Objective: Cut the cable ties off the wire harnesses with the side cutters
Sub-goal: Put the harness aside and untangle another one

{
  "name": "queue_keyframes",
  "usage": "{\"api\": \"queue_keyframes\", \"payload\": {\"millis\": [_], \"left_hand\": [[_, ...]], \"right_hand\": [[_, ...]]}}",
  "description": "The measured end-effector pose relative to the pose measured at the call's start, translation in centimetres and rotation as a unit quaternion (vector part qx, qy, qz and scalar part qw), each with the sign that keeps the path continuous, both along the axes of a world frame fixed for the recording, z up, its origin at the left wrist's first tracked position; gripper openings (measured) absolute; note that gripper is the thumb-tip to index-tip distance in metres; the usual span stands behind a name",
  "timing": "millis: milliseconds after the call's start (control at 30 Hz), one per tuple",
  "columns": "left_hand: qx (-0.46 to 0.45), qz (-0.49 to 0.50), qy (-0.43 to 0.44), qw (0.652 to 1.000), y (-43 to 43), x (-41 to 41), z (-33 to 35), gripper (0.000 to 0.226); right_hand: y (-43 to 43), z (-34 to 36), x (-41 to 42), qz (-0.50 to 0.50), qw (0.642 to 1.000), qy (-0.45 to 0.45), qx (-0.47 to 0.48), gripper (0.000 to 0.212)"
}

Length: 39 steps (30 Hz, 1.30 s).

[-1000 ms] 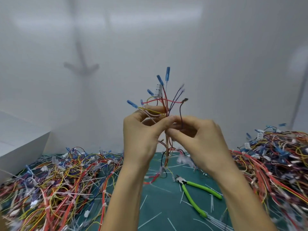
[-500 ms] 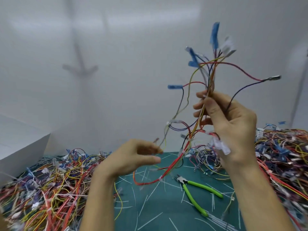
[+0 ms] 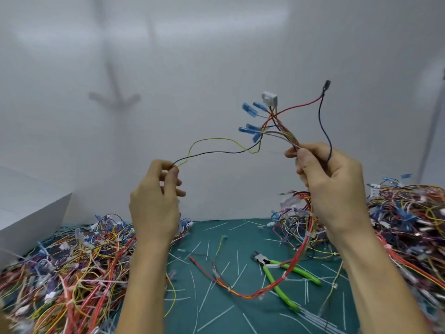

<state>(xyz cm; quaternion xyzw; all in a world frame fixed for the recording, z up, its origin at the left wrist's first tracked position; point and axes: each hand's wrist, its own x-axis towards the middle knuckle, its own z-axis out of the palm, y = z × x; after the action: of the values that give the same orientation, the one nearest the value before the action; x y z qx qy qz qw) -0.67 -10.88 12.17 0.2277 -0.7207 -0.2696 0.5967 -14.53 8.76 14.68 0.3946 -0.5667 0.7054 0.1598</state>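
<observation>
Over the green mat (image 3: 252, 236), between the left wire pile (image 3: 72, 268) and the right wire pile (image 3: 409, 225), my right hand (image 3: 332, 184) has its fingers curled tight round the wire harness (image 3: 281, 133). Its connector end fans up and to the left, and its long tail hangs down across the side cutters (image 3: 264, 261) lying on the mat. My left hand (image 3: 154, 206) pinches the yellow and black wires (image 3: 216, 152), pulling them out sideways. Half a second ago it was down low holding nothing, and the harness stood nearly upright.
</observation>
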Motion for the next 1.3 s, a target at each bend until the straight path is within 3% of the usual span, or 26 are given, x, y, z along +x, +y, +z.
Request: {"api": "queue_keyframes", "payload": {"millis": [67, 133, 200, 300, 400, 600, 900, 1033, 1133, 1300], "left_hand": [[0.08, -0.136, -0.02, 0.987, 0.2, 0.3, 0.2, 0.01], [0.152, -0.295, -0.098, 0.938, 0.8, 0.3, 0.3, 0.008], [0.158, -0.382, -0.211, 0.886, 1.2, -0.1, 0.0, 0.008], [0.113, -0.439, -0.361, 0.815, 1.8, -1.1, -0.8, 0.013], [0.109, -0.484, -0.454, 0.74, 2.8, -1.8, -1.4, 0.028], [0.141, -0.451, -0.539, 0.697, 3.5, -3.1, -2.3, 0.021], [0.133, -0.421, -0.547, 0.711, 1.4, -1.7, -3.0, 0.011], [0.176, -0.408, -0.529, 0.723, 0.2, -1.3, -3.5, 0.011], [0.208, -0.398, -0.442, 0.776, -0.4, -1.0, -3.4, 0.008], [0.258, -0.335, -0.202, 0.883, -0.6, -0.1, -2.1, 0.011]], "right_hand": [[0.0, 0.2, 0.3, 0.012, 1.0, -0.006, -0.017, 0.023], [-0.1, 0.4, 0.8, 0.06, 0.995, -0.053, -0.052, 0.022], [-0.1, 0.5, 1.1, 0.129, 0.981, -0.114, -0.087, 0.019], [0.1, 0.5, 1.1, 0.209, 0.956, -0.173, -0.113, 0.019], [0.0, 0.4, 1.0, 0.234, 0.942, -0.21, -0.115, 0.018], [-0.5, -0.1, 0.5, 0.228, 0.927, -0.274, -0.112, 0.018], [-0.8, -0.7, -0.7, 0.249, 0.898, -0.34, -0.125, 0.02], [-0.9, -0.7, -0.9, 0.248, 0.894, -0.351, -0.129, 0.017], [-0.9, -0.6, -1.0, 0.279, 0.874, -0.372, -0.144, 0.011], [-1.1, -0.8, -1.1, 0.305, 0.843, -0.415, -0.154, 0.009]]}}
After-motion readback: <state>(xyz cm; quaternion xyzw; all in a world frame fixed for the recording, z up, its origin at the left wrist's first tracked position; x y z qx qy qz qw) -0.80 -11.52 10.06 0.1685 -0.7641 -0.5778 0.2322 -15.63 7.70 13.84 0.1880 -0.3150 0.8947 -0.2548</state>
